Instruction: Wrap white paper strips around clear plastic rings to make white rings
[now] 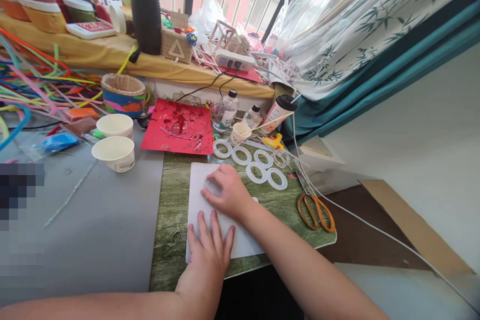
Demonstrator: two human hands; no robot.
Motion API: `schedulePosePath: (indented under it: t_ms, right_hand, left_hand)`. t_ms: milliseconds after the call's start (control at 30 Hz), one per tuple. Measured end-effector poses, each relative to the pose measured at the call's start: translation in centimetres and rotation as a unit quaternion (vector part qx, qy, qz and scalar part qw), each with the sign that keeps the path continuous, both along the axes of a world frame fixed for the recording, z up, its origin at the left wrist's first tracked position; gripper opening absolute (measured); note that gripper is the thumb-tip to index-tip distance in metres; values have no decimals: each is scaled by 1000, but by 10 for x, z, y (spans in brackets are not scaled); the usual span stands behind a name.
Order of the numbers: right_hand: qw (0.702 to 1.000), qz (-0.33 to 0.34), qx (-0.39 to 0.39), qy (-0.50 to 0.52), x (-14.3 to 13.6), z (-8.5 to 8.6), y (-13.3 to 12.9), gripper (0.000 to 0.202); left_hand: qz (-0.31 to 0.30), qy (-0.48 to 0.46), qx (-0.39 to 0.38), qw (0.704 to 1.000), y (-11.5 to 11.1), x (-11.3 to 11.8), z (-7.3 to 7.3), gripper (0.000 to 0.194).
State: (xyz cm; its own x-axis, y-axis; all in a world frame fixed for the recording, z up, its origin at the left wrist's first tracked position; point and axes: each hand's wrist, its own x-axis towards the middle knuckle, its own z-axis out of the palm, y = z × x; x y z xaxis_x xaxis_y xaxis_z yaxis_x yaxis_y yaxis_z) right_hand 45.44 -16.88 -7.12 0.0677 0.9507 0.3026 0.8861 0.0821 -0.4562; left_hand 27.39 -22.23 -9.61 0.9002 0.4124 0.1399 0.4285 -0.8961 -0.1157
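My left hand [210, 245] lies flat with fingers spread on a white sheet of paper [198, 175], near its lower edge. Higher up on the same sheet, my right hand [228, 191] curls its thumb and fingers around a clear round piece [213, 187]. That piece looks see-through and rests against the paper; the fingers partly hide it. Just beyond my right hand lie several translucent white ring molds [256, 173] on the green wood-patterned mat [172, 225].
Behind the paper are a red sheet [157, 135], a clear bottle [225, 112] and a small paper cup [240, 134] with a stick. Orange-handled scissors [317, 212] lie at right, near a white cable [352, 215]. Two paper cups [113, 152] stand on the grey table at left.
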Motion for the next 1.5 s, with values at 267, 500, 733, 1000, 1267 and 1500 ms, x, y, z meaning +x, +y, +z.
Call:
schedulePosePath:
  t_ms: [267, 500, 733, 1000, 1267, 1500]
  right_hand:
    - [1000, -14, 2, -20, 0, 0, 12, 21]
    - [1000, -10, -17, -18, -7, 0, 10, 20]
    - [999, -17, -33, -28, -6, 0, 19, 20]
    - [998, -4, -36, -56, -9, 0, 21, 22]
    - [995, -59, -58, -51, -8, 5, 15, 26]
    - [995, 27, -90, -39, -2, 16, -13, 52]
  left_hand:
    - [10, -20, -5, 1000, 0, 2, 5, 58]
    - [-2, -15, 1, 1000, 1, 0, 0, 58]
    - [-4, -12, 6, 1000, 1, 0, -4, 57]
    - [-6, -18, 14, 1000, 2, 1, -2, 58]
    - [0, -13, 3, 1000, -1, 2, -10, 64]
    - [15, -3, -19, 1000, -4, 6, -12, 59]
